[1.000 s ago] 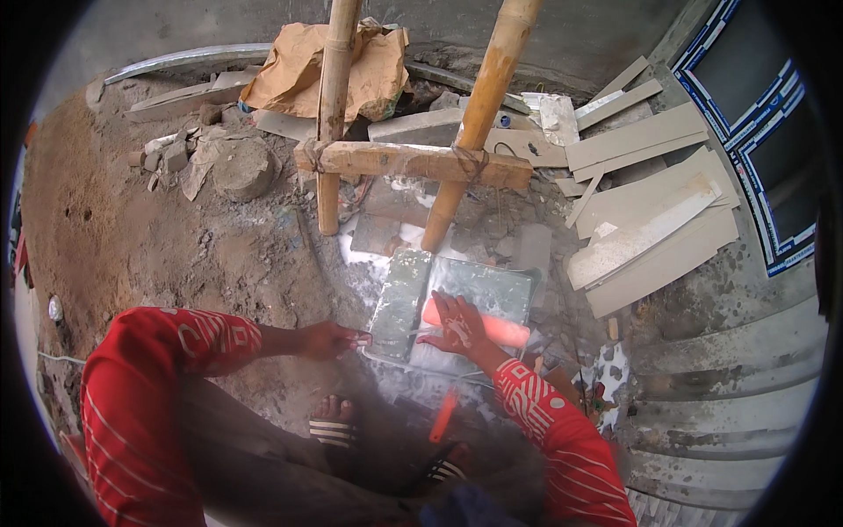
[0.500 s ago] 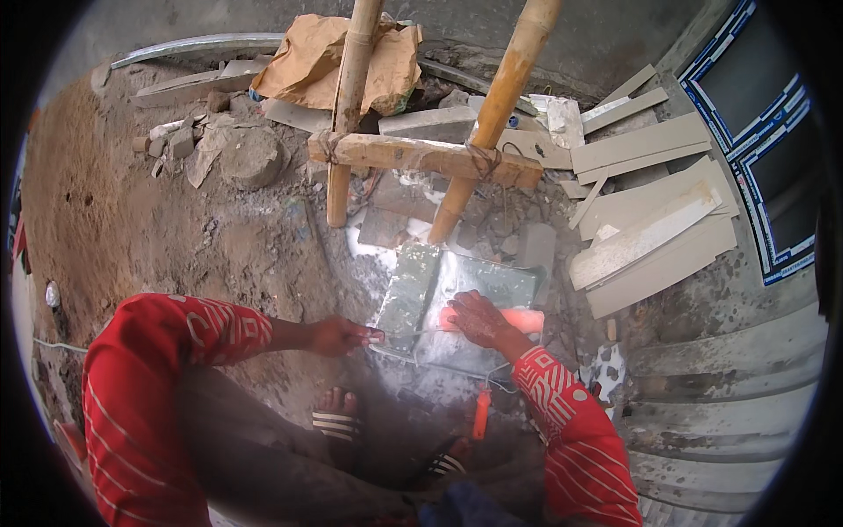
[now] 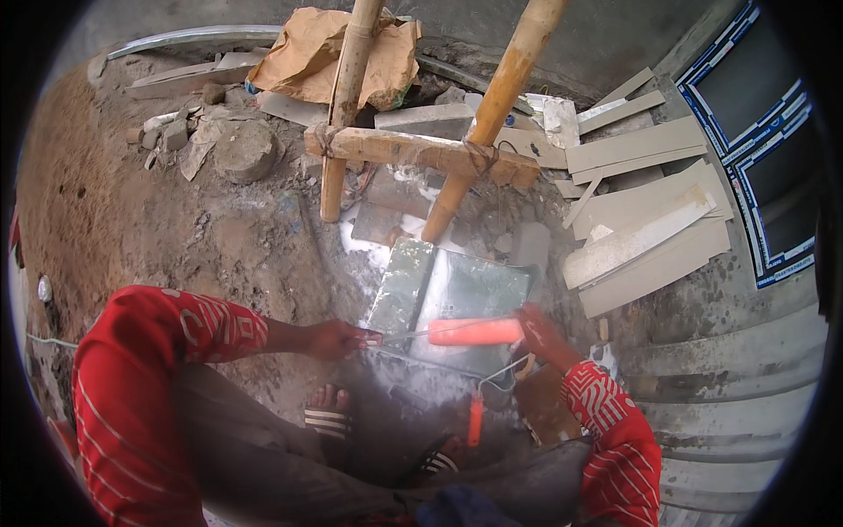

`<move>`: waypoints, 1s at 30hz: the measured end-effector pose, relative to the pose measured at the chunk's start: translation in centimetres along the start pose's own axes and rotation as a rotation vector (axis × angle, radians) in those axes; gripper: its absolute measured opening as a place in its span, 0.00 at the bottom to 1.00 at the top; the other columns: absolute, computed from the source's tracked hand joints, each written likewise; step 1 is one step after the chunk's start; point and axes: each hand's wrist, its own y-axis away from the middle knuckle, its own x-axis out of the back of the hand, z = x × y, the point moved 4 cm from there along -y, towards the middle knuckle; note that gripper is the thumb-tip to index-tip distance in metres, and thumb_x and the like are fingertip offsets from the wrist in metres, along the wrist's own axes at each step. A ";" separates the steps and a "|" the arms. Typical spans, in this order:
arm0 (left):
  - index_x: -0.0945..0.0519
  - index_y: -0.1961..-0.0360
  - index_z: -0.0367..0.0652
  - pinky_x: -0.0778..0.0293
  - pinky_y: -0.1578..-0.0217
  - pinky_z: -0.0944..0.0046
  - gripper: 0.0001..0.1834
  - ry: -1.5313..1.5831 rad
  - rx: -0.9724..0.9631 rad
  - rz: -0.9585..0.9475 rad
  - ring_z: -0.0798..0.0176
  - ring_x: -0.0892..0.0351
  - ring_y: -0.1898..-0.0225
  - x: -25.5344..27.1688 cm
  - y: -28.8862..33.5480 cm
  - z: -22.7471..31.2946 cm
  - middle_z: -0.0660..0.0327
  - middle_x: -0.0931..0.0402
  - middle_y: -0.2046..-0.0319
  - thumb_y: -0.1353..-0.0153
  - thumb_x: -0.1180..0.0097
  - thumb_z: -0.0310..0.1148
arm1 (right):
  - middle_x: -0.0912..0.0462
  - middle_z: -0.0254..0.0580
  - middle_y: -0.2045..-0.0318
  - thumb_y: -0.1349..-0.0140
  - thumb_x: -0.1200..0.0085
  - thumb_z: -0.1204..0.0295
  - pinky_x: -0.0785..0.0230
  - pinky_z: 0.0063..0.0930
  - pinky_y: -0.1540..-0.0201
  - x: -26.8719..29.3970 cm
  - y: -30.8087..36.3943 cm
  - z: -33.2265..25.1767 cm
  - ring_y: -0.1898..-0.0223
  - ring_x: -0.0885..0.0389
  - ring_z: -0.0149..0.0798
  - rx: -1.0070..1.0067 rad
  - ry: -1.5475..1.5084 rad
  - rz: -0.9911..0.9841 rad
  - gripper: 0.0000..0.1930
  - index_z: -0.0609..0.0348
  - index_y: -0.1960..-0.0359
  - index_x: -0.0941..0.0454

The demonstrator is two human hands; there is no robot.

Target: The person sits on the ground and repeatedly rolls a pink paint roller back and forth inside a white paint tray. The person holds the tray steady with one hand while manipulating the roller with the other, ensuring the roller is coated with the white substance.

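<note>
A person in red sleeves bends low over a wet, shiny grey tile (image 3: 465, 303) that lies flat on the dirt, so both hands can reach it. The left hand (image 3: 338, 338) is closed around a thin metal rod, maybe the end of a tool, and its tip rests at the near left edge of the tile, as if to keep the tile steady. The right hand (image 3: 540, 334) is on the end of an orange paint roller (image 3: 474, 331), a smooth round tube that lies across the near part of the tile; I cannot tell if the fingers are wrapped tight or just pressing on it. A bent wire runs down from the roller to an orange handle (image 3: 475, 420) that points back toward the person's sandals (image 3: 329, 420). A second, narrower tile (image 3: 401, 283) lies right beside the big one on its left; it looks duller and speckled. Just past the tiles, two thick bamboo poles (image 3: 347, 97) stand up from the ground, tied with rope to a rough wooden crossbar (image 3: 413, 149). To the right, pale flat cut strips (image 3: 645, 237) are stacked loosely. Brown crumpled paper sacks (image 3: 303, 53) sit at the back, and lumps of broken concrete (image 3: 246, 149) lie on the sandy ground.
</note>
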 end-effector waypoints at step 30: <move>0.27 0.38 0.52 0.24 0.61 0.67 0.19 0.127 -0.022 -0.051 0.72 0.26 0.71 -0.7 0.2 1.8 0.63 0.20 0.57 0.27 0.53 0.38 | 0.21 0.47 0.50 0.60 0.31 0.64 0.36 0.40 0.40 -1.8 -1.6 0.7 0.44 0.28 0.49 -0.137 -0.365 -0.430 0.30 0.56 0.50 0.20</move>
